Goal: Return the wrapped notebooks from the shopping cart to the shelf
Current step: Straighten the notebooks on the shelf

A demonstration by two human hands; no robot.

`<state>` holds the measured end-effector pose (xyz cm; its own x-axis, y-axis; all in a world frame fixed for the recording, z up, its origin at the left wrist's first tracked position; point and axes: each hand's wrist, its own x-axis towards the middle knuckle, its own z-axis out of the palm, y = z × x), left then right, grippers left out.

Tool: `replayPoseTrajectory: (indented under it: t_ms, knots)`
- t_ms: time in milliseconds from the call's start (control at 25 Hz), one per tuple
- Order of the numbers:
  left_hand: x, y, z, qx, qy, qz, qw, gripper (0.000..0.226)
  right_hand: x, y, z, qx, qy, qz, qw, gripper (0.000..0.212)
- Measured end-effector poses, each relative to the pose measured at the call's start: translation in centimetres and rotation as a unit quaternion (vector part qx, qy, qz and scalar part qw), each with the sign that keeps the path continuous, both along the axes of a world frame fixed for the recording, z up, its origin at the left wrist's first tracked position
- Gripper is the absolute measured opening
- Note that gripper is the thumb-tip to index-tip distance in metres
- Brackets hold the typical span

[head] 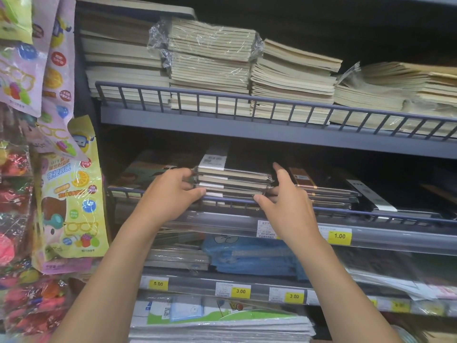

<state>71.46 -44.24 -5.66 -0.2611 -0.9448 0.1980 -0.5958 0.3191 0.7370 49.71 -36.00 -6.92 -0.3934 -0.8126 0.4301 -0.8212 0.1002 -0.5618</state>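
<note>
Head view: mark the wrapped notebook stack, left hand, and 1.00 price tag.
wrapped notebook stack [232, 181], head view, front page edges under the wrap.
left hand [170, 191], head view, back of the hand.
1.00 price tag [339, 235], head view, yellow middle of the tag.

Shop: price tags on shelves

Bright even light, shelf recesses dark, glare on shrink-wrap, wide-angle bowing of shelf rails, soft blur at hanging toy packets and lower right corner

Wrapped notebooks: label print illegible
</note>
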Motion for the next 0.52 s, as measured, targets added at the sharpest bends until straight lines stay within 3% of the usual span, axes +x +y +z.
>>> replayPoseTrajectory:
  t_ms: [320, 360, 440, 520]
  knots:
    - [0.4, 0.42, 0.02, -0.003, -0.008, 0.018, 1.0, 0.059, -0.63, 0.07, 0.17, 0.012, -0.041, 0.012, 0.999, 0.069]
    - [0.5, 0.4, 0.05, -0.003, -0.011, 0.022, 1.0, 0.059, -0.79, -0.04, -0.02, 0.008, -0.046, 0.018, 0.999, 0.058]
    - [0.54, 0.41, 0.2, -0.001, -0.019, 0.022, 1.0, 0.05, -0.76, 0.03, -0.1, 0.0, -0.032, 0.02, 0.999, 0.015]
    - [0.44, 0.57, 0.41, 0.0, -0.019, 0.021, 1.0, 0.042, -0.58, 0.19, -0.3, -0.014, -0.017, 0.015, 1.0, 0.019]
